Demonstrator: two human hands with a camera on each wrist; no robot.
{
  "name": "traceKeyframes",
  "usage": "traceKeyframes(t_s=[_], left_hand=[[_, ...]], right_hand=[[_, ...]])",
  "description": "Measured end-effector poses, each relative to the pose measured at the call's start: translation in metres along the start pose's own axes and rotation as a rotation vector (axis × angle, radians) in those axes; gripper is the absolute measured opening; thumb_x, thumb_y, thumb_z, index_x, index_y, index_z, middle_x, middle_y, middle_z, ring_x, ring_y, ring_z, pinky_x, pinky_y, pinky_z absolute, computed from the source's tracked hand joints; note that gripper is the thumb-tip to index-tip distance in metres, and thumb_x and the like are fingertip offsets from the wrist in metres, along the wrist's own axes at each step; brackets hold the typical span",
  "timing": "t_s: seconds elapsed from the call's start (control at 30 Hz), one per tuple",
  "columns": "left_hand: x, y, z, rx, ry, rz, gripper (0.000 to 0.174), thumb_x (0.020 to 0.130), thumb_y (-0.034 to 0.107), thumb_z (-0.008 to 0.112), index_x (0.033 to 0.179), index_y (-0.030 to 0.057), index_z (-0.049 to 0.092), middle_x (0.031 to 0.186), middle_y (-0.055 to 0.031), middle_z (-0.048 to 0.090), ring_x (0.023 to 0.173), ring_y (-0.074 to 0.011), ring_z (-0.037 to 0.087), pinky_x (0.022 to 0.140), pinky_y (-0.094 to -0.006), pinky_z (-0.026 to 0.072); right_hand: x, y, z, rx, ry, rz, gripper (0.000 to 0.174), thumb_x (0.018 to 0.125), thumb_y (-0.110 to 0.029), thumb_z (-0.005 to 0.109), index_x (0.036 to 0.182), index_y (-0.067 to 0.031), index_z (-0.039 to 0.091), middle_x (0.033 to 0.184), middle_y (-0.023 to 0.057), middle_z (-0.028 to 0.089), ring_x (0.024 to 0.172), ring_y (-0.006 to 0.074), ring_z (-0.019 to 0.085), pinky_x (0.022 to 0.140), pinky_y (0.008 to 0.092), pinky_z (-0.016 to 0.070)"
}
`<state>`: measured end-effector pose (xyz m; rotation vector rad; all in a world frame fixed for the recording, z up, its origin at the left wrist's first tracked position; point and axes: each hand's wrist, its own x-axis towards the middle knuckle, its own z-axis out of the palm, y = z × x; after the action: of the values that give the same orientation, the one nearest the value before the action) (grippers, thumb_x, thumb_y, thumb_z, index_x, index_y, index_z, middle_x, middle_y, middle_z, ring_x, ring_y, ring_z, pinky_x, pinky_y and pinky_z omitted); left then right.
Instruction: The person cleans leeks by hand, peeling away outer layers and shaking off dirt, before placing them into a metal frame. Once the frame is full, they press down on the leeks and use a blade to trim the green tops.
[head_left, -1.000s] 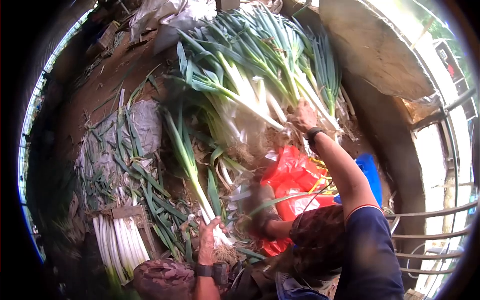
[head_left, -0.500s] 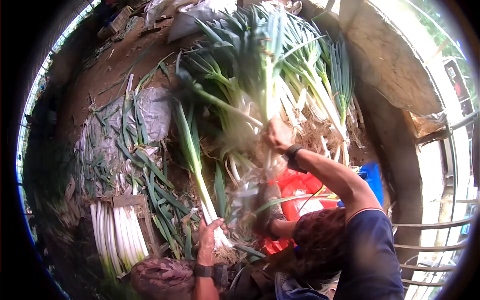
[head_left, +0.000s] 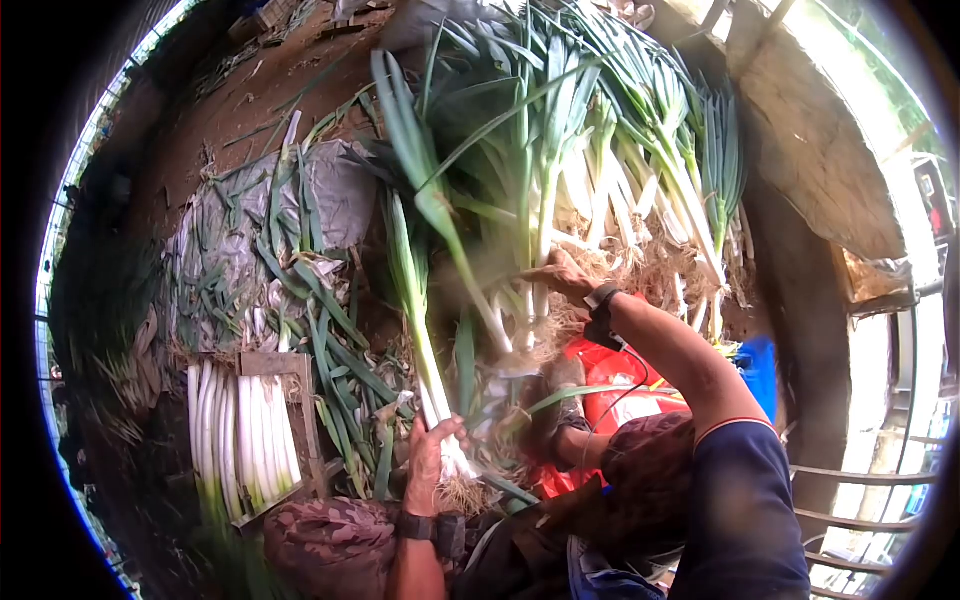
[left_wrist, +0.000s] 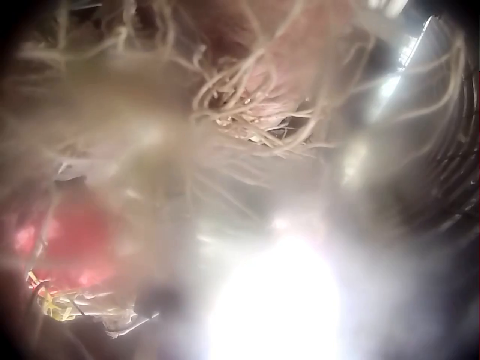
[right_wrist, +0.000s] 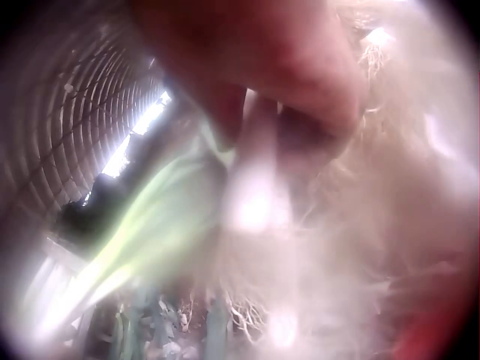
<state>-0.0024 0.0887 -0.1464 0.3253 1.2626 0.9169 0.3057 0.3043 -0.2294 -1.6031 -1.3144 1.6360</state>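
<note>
In the head view my left hand (head_left: 432, 455) grips a leek (head_left: 428, 370) low on its white shank, just above the roots. Its green leaves point away from me. Beard-like roots (left_wrist: 255, 112) fill the left wrist view, largely blurred. Farther forward, my right hand (head_left: 565, 278) holds leek stalks (head_left: 547, 205) by the white part, roots hanging below. In the right wrist view its fingers (right_wrist: 315, 75) curl around pale stalks (right_wrist: 251, 195). Another leek (head_left: 462, 262) leans left beside that hand, its root end near the held stalks.
A large heap of leeks (head_left: 680, 165) lies ahead and right. Trimmed leeks (head_left: 225, 430) fill a wooden frame (head_left: 275, 364) at left. Cut leaves (head_left: 345, 370) and a pale sheet (head_left: 340, 200) cover the ground. A red plastic bag (head_left: 610, 365) and blue object (head_left: 757, 378) lie right.
My right hand has come leftward from the heap, bringing leek stalks with it. The leaning leek has shifted. My left hand keeps its grip on its leek. The head view has turned slightly.
</note>
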Motion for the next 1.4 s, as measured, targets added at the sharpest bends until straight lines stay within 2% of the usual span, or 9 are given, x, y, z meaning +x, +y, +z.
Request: traceKeyframes(t_s=[0.27, 0.3, 0.53, 0.67, 0.87, 1.13, 1.33, 1.37, 1.4], left_hand=[[-0.001, 0.006, 0.005, -0.032, -0.028, -0.028, 0.032, 0.080, 0.005, 0.070, 0.105, -0.0015, 0.052, 0.076, -0.0102, 0.059, 0.059, -0.0181, 0.059, 0.052, -0.0309, 0.0530], [0.001, 0.006, 0.007, -0.027, -0.036, -0.027, 0.032, 0.080, 0.005, 0.070, 0.105, -0.0015, 0.052, 0.076, -0.0102, 0.059, 0.059, -0.0181, 0.059, 0.052, -0.0309, 0.0530], [-0.012, 0.017, 0.021, 0.016, -0.031, 0.071, 0.030, 0.083, 0.002, 0.065, 0.108, 0.0003, 0.049, 0.084, -0.0077, 0.056, 0.067, -0.0161, 0.058, 0.053, -0.0312, 0.0516], [-0.022, 0.033, 0.032, 0.096, -0.072, 0.161, 0.029, 0.083, 0.002, 0.064, 0.108, 0.0000, 0.050, 0.085, -0.0081, 0.057, 0.067, -0.0159, 0.058, 0.053, -0.0306, 0.0529], [-0.013, 0.016, 0.035, 0.144, -0.018, 0.126, 0.033, 0.078, 0.001, 0.065, 0.108, 0.0009, 0.051, 0.080, -0.0088, 0.062, 0.058, -0.0171, 0.061, 0.052, -0.0307, 0.0544], [-0.001, -0.002, 0.031, 0.141, 0.011, 0.074, 0.033, 0.078, 0.001, 0.066, 0.107, 0.0003, 0.050, 0.078, -0.0083, 0.061, 0.058, -0.0172, 0.062, 0.053, -0.0302, 0.0551], [-0.004, 0.011, 0.031, 0.170, -0.011, 0.060, 0.033, 0.077, 0.003, 0.067, 0.104, -0.0023, 0.050, 0.074, -0.0088, 0.061, 0.059, -0.0176, 0.061, 0.053, -0.0318, 0.0544], [-0.004, 0.011, 0.028, 0.168, -0.008, 0.054, 0.033, 0.077, 0.003, 0.067, 0.104, -0.0023, 0.050, 0.074, -0.0088, 0.061, 0.059, -0.0176, 0.061, 0.053, -0.0318, 0.0544], [-0.003, 0.010, 0.025, 0.178, -0.022, 0.052, 0.032, 0.078, 0.004, 0.067, 0.104, -0.0023, 0.050, 0.073, -0.0089, 0.061, 0.058, -0.0178, 0.061, 0.053, -0.0318, 0.0544]], right_hand=[[-0.013, -0.007, 0.052, -0.517, 0.061, 0.083, 0.032, 0.080, -0.022, 0.065, 0.105, -0.0011, 0.059, 0.086, 0.0176, 0.066, 0.080, 0.0310, 0.067, 0.067, 0.0398, 0.0536], [0.003, 0.019, 0.057, -0.587, -0.117, -0.124, 0.049, 0.091, -0.016, 0.046, 0.132, 0.0075, 0.033, 0.086, 0.0199, 0.062, 0.078, 0.0326, 0.063, 0.062, 0.0370, 0.0546], [-0.006, -0.027, 0.077, -0.695, -0.129, -0.170, 0.042, 0.085, -0.039, 0.068, 0.101, -0.0006, 0.061, 0.100, 0.0232, 0.067, 0.095, 0.0408, 0.065, 0.080, 0.0455, 0.0537], [0.007, -0.072, 0.036, -0.998, 0.158, -0.268, 0.027, 0.087, -0.030, 0.066, 0.095, -0.0042, 0.062, 0.092, 0.0182, 0.065, 0.078, 0.0345, 0.065, 0.067, 0.0476, 0.0538], [0.024, -0.068, -0.044, -0.827, 0.768, -0.094, 0.041, 0.093, -0.034, 0.061, 0.111, 0.0018, 0.055, 0.103, 0.0184, 0.061, 0.095, 0.0331, 0.062, 0.086, 0.0447, 0.0512], [0.045, -0.078, -0.075, -0.717, 0.627, 0.206, 0.072, 0.079, -0.055, 0.073, 0.117, 0.0026, 0.053, 0.103, 0.0274, 0.068, 0.098, 0.0392, 0.067, 0.082, 0.0464, 0.0526], [0.075, -0.048, -0.041, -0.423, 0.380, -0.151, 0.025, 0.078, -0.031, 0.072, 0.079, -0.0070, 0.067, 0.065, 0.0042, 0.059, 0.056, 0.0167, 0.057, 0.052, 0.0363, 0.0460], [0.102, -0.017, -0.031, -0.469, 0.349, -0.325, 0.016, 0.077, -0.024, 0.071, 0.075, -0.0115, 0.062, 0.063, 0.0016, 0.055, 0.055, 0.0176, 0.055, 0.051, 0.0389, 0.0444], [0.098, -0.025, -0.019, -0.731, 0.246, -0.262, 0.046, 0.075, -0.036, 0.079, 0.100, -0.0014, 0.060, 0.086, 0.0161, 0.067, 0.078, 0.0319, 0.068, 0.070, 0.0412, 0.0543]])
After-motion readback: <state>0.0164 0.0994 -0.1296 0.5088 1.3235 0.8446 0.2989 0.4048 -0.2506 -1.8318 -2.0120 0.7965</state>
